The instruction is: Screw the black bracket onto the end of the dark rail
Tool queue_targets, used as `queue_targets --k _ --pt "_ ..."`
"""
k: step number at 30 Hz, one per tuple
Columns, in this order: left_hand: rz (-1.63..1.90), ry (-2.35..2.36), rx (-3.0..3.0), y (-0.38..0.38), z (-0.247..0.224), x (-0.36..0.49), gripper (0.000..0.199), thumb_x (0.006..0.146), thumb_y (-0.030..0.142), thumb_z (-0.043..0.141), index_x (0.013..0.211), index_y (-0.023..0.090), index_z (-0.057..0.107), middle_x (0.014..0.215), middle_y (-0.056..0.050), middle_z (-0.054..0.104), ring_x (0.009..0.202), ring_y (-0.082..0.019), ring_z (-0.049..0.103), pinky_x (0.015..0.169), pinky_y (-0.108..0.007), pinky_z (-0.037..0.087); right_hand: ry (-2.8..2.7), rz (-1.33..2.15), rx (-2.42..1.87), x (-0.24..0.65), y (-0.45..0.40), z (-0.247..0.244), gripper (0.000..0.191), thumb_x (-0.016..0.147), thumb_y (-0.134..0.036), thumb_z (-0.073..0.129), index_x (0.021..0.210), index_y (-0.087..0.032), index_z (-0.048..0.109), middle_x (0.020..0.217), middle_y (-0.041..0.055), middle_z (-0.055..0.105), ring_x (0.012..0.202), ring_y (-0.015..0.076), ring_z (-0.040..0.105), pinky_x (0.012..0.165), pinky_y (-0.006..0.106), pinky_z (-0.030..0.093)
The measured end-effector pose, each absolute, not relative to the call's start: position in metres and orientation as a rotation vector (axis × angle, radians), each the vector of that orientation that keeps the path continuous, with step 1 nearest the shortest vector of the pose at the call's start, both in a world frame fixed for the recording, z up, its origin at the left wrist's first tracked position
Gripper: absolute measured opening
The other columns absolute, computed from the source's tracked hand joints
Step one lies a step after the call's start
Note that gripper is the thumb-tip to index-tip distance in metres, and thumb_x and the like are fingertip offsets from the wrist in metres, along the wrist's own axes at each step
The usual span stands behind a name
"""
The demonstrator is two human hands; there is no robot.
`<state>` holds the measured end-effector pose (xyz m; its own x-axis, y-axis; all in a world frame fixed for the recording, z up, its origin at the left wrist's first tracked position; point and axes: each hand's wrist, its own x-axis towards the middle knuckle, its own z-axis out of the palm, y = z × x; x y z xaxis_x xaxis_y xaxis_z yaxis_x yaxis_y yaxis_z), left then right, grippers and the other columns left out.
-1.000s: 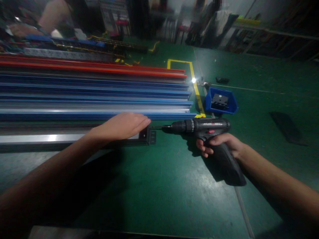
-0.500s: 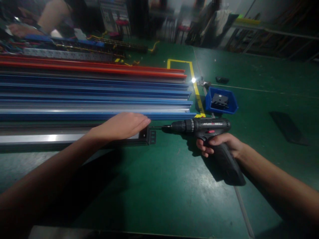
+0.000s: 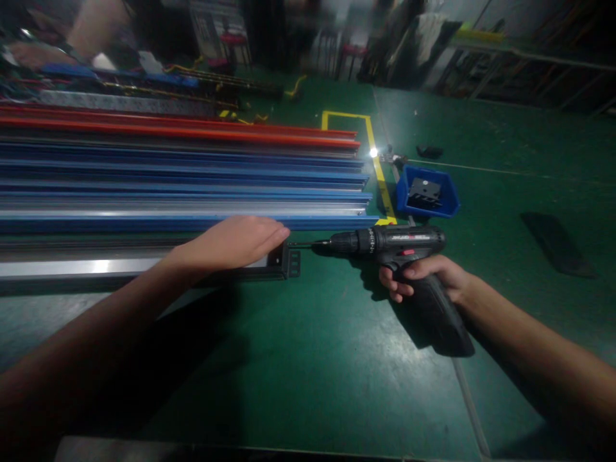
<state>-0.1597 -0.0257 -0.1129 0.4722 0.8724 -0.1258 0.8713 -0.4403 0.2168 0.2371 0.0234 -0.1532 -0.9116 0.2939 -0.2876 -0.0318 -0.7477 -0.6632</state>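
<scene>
My right hand (image 3: 426, 276) grips a black cordless drill (image 3: 409, 239) by its handle, a finger at the trigger. The drill lies level, its long bit (image 3: 302, 245) pointing left and meeting the upper part of a black end plate (image 3: 290, 263) with slots. That plate sits at the right end of a dark metal profile (image 3: 120, 266) with a bright silver inner face. My left hand (image 3: 235, 242) lies flat over this profile close to the plate, fingers stretched out together to the right. Its thumb and palm are hidden.
Several blue profiles (image 3: 192, 222) and red ones (image 3: 289, 133) lie alongside, behind the dark one. A blue bin (image 3: 453, 196) with dark plates stands right, near yellow tape (image 3: 371, 135) on the green table (image 3: 337, 366). A dark flat piece (image 3: 558, 244) lies farther right. Another person's arm (image 3: 96, 25) shows at upper left.
The view has tipped very slightly, so everything sits a little higher. Both hands, the drill and the profile stay in the same places relative to each other.
</scene>
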Motion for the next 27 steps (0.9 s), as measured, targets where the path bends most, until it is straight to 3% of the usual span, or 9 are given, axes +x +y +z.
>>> queue_targets --k 27 --pt "0.007 1.501 2.490 -0.0256 -0.1124 -0.1600 0.057 0.110 0.050 0.024 0.103 0.020 0.072 0.099 -0.007 0.075 0.085 -0.022 0.067 0.076 -0.034 0.046 -1.059 2.712 -0.562 0.2381 0.0246 -0.1550 0.025 0.088 -0.018 0.071 0.110 -0.004 0.072 0.097 0.0097 0.071 0.074 0.0116 0.066 0.086 0.032 0.061"
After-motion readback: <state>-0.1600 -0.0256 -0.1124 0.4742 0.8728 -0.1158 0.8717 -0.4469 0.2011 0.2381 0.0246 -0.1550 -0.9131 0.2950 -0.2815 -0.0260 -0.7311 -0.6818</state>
